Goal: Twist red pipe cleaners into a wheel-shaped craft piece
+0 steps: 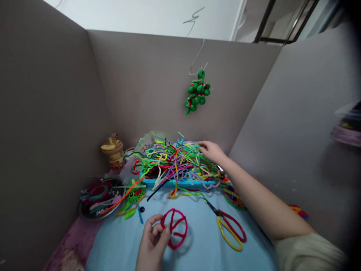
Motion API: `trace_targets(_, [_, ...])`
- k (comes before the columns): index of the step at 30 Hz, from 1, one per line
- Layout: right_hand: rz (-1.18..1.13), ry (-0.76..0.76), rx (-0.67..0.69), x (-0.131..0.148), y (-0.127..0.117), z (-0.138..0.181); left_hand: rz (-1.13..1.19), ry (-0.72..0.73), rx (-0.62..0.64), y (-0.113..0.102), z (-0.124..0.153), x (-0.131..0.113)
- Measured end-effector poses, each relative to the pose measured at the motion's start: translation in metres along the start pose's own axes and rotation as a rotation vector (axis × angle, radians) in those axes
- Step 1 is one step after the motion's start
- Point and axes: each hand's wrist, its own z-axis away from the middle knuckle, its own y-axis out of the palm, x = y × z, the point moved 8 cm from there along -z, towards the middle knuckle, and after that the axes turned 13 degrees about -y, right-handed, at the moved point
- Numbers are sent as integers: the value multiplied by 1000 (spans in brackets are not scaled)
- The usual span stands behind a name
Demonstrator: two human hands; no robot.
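Red fuzzy wire makes up the ring (177,223) that the left hand (153,239) holds near the front of the tabletop, over a pale blue cloth (203,246). Straight pieces of the same colour cross its inside like spokes, and one short piece seems to end free, short of the rim. The left thumb and fingers are pinched on the ring's left side; a soft shadow to its right suggests that it is lifted a little off the cloth.

Well apart from it, the right hand (211,151) reaches to the right edge of a tangled heap of coloured fuzzy wires (177,162), which overflows a blue tray (180,184). Its fingers are bent among or against the upper strands; whether they grasp one, I cannot tell.

The step in hand looks like choosing a wire from the heap while the half-made shape is kept ready. As I judge it, the next move calls for a light pinch on a single strand and a slow draw, since the others lie crossed over one another and could drag along. The left grip needs to stay gentle, as such wire bends easily.

Scissors (219,214) with one red and one yellow handle lie to the right of the ring, slightly spread, their tip towards the tray.
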Motion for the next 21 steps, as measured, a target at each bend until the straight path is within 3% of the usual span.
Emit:
trace_targets(3, [41,34,123,7,27,7,6,-15,-4,-2,-2,0])
trace_targets(6, [46,14,181,37,51,13,-1,-13,-5,-2,-2,-1])
trace_targets(10, [-111,-331,190,102,70,22,-15,-9,-12,-3,-2,-1])
trace_targets(12, [-164,-440,226,120,76,31,-18,-12,-13,-3,-2,0])
trace_targets(16, [-167,-578,301,136,87,49,-19,-27,-16,-4,-4,2])
trace_targets(21, [-83,-576,298,135,86,51,-48,-49,-14,-5,-5,4])
